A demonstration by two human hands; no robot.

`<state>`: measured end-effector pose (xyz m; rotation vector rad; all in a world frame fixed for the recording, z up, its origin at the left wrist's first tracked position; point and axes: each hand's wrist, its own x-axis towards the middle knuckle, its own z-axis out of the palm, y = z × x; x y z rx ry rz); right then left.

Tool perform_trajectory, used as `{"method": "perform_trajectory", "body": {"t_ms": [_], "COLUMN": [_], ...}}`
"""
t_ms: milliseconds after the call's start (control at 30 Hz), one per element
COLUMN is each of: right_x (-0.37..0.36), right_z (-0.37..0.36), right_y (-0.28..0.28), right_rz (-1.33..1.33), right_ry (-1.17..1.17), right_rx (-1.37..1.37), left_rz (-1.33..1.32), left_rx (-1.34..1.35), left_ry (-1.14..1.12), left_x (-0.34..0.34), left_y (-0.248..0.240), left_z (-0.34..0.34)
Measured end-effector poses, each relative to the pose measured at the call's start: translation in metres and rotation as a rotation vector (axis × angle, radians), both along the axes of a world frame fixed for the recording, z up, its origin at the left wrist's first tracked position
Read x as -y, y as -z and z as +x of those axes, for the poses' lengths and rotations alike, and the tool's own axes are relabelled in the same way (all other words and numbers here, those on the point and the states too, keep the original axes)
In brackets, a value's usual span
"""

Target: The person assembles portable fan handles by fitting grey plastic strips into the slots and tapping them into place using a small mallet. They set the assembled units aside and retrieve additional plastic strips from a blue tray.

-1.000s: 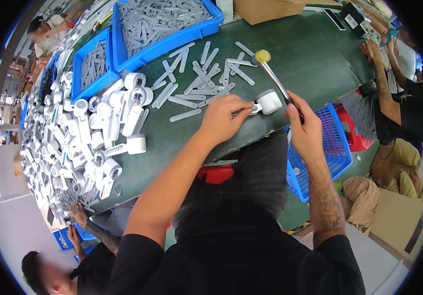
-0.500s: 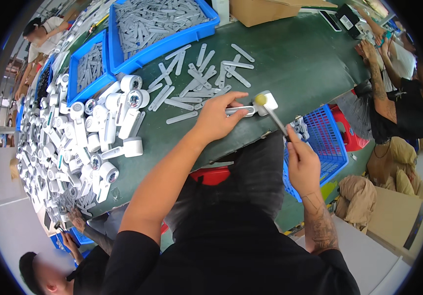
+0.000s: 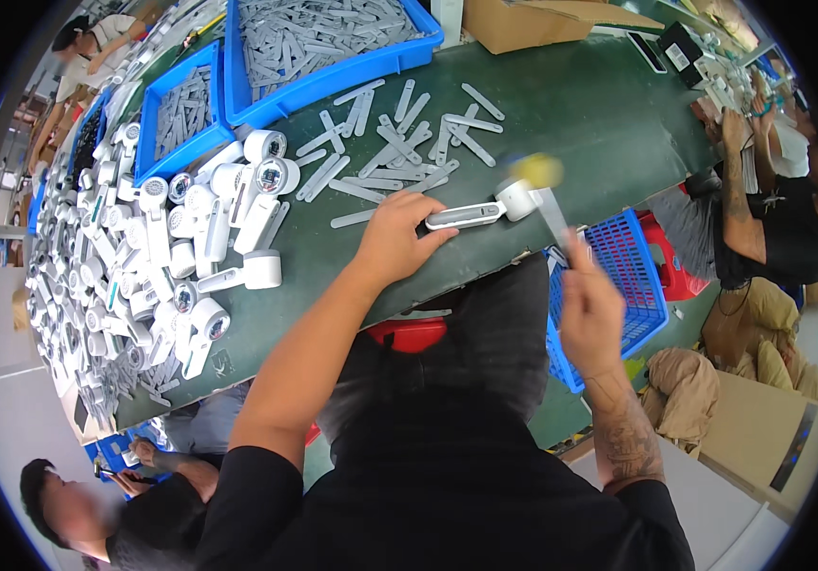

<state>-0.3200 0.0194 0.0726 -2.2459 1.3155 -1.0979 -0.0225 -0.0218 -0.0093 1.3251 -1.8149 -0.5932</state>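
My left hand [image 3: 395, 236] is closed around the handle end of a white handheld fan [image 3: 517, 200], which lies on the green tabletop with a grey strip along its handle. Gripped in my right hand [image 3: 591, 309] is a small mallet [image 3: 553, 219]. Its yellow head is smeared by motion just above the fan's round end. Loose grey strips [image 3: 394, 143] lie scattered beyond my left hand, some crossing each other.
Heaped on the left are many white handheld fans [image 3: 261, 269]. Blue trays [image 3: 333, 90] of grey strips stand behind, beside a cardboard box [image 3: 523, 27]. Below the table edge at right is a blue basket [image 3: 651, 285]. Other people sit at left and right.
The mallet head has lifted off the fan and swung slightly right. My left hand has slid back along the handle, showing more of its grey strip.
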Motion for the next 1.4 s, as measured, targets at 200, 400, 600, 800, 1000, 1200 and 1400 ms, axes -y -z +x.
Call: {"method": "perform_trajectory", "body": {"t_ms": [200, 400, 600, 800, 1000, 1200, 1400], "right_x": [-0.012, -0.002, -0.010, -0.011, -0.005, 0.001, 0.016], "right_z": [0.003, 0.010, 0.041, 0.031, 0.022, 0.013, -0.051], "right_y": [0.001, -0.007, 0.016, 0.000, 0.027, 0.043, 0.061], "right_rz": [0.311, 0.342, 0.486, 0.422, 0.351, 0.422, 0.344], "right_ry": [0.071, 0.029, -0.125, -0.098, -0.101, 0.085, 0.164], "right_rx": [-0.250, -0.321, -0.429, -0.069, -0.270, 0.095, 0.240], "left_rz": [-0.024, -0.098, 0.101, 0.063, 0.180, -0.110, 0.060], "left_rx": [0.027, -0.009, -0.016, -0.112, -0.101, 0.005, -0.412], "left_ry": [-0.004, -0.060, -0.093, -0.067, -0.079, -0.042, -0.484], "left_x": [0.000, -0.005, -0.009, -0.007, -0.006, -0.010, -0.069], "left_y": [0.005, 0.020, 0.009, 0.018, 0.007, 0.026, -0.031], "left_z": [0.001, 0.004, -0.002, -0.003, -0.009, -0.014, 0.066]}}
